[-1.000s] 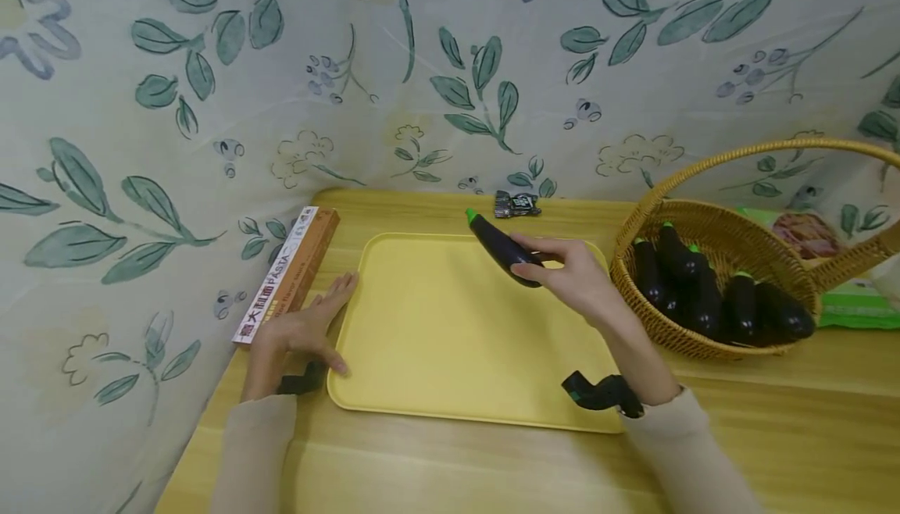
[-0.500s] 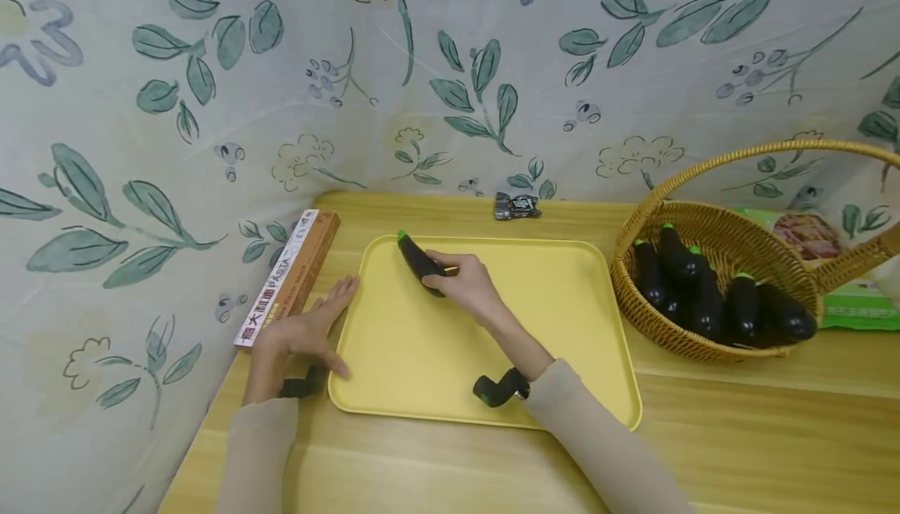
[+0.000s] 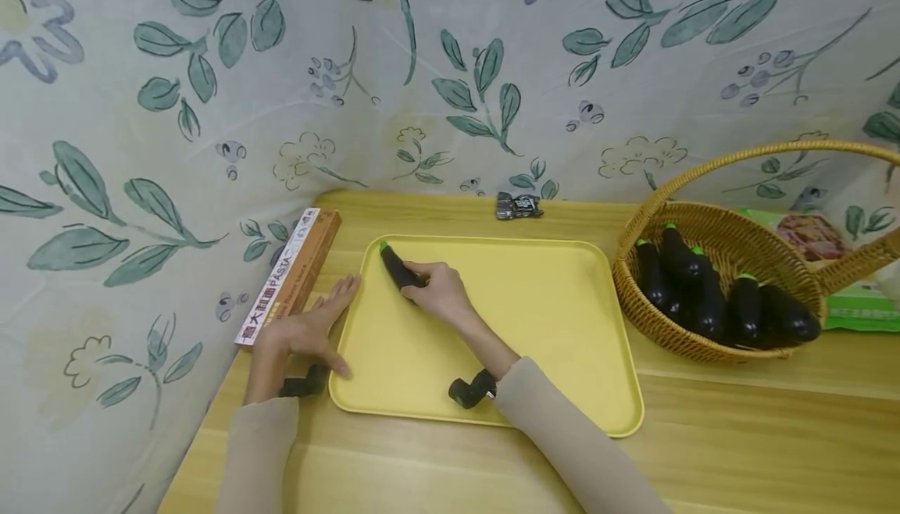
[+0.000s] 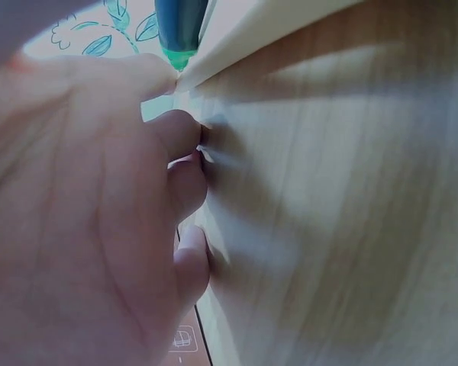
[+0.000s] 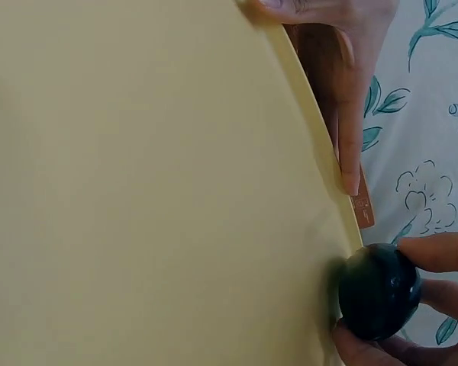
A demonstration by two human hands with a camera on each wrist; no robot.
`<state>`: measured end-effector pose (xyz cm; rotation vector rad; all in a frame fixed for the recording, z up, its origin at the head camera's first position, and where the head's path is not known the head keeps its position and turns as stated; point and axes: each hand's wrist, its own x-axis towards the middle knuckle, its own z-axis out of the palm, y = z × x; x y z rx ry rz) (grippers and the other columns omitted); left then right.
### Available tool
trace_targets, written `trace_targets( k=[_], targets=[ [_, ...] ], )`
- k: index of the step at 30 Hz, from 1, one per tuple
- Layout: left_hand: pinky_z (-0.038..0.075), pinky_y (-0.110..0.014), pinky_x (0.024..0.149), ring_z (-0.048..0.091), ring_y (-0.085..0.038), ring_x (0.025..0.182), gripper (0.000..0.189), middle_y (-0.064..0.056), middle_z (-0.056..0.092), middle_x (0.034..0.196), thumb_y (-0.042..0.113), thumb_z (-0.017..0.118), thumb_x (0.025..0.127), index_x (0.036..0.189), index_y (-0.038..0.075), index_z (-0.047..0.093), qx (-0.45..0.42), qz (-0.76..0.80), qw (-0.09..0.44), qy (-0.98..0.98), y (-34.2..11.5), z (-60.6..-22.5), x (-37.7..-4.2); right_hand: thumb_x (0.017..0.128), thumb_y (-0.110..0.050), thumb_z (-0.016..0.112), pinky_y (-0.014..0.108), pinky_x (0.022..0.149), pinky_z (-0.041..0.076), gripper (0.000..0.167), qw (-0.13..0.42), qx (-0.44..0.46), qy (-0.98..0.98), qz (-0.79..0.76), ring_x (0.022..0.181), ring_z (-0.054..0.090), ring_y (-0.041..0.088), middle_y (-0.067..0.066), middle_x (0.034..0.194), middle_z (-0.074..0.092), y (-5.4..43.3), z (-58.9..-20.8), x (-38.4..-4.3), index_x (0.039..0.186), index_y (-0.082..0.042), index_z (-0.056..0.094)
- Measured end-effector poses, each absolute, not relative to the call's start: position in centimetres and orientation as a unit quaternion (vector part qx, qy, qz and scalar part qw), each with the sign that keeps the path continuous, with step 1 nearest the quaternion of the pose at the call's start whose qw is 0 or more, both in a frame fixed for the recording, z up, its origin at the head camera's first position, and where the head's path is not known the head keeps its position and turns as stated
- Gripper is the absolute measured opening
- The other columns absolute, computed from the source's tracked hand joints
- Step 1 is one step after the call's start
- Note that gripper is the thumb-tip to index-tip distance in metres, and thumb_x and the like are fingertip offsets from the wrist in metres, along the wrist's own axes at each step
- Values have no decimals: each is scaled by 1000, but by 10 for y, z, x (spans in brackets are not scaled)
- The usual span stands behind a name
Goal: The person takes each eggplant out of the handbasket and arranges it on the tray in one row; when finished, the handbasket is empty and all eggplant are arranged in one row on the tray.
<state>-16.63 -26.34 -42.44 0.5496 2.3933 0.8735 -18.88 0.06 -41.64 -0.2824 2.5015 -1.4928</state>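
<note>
My right hand grips a dark eggplant with a green tip, at the far left corner of the yellow tray. In the right wrist view the eggplant's rounded end shows between thumb and fingers, close to the tray's surface. Whether it touches the tray I cannot tell. My left hand rests at the tray's left edge with fingers spread and thumb on the rim. The left wrist view shows that hand's palm, its fingertips against the wooden table, and the eggplant's green tip beyond.
A wicker basket with several eggplants stands right of the tray. Behind it lies a green food package. A pasta box is left of the tray, beside my left hand. A small black-and-silver item lies at the back.
My right hand has carried the eggplant leftward across the tray, from its right side to the far left corner. The left hand has stayed in place at the edge.
</note>
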Motion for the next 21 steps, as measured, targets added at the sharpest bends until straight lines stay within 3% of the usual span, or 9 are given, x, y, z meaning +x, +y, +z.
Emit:
trace_targets(
  k=[3,6,11,21],
  targets=[
    [-8,-69,127,-17,-46,158,157,-27,-18,170,30,101,57,164,2,-10,207,322,266,885,-258,-425,-170,94,-13,74,15,38,26,49,99,-97,859,-493,39,27,4,3,62,59,4,-417,-190,141,-8,63],
    [-8,-69,127,-16,-46,158,157,-27,-19,170,31,101,58,164,3,-10,211,318,271,884,-253,-425,-172,94,-15,74,14,36,26,50,99,-98,863,-486,37,28,4,-6,49,41,6,-418,-191,141,-6,62],
    [-7,-73,125,-14,-53,156,157,-29,-19,169,33,101,58,164,3,-11,219,307,269,886,-253,-419,-179,96,-21,74,14,34,27,52,94,-110,860,-489,36,29,3,-8,45,42,4,-419,-195,143,-4,60],
    [-10,-74,124,-16,-49,157,158,-28,-18,170,33,101,56,165,3,-9,207,319,262,887,-258,-422,-165,96,-21,73,16,39,28,52,119,-114,852,-496,42,32,4,-6,55,47,-6,-419,-192,144,-8,60]
  ],
)
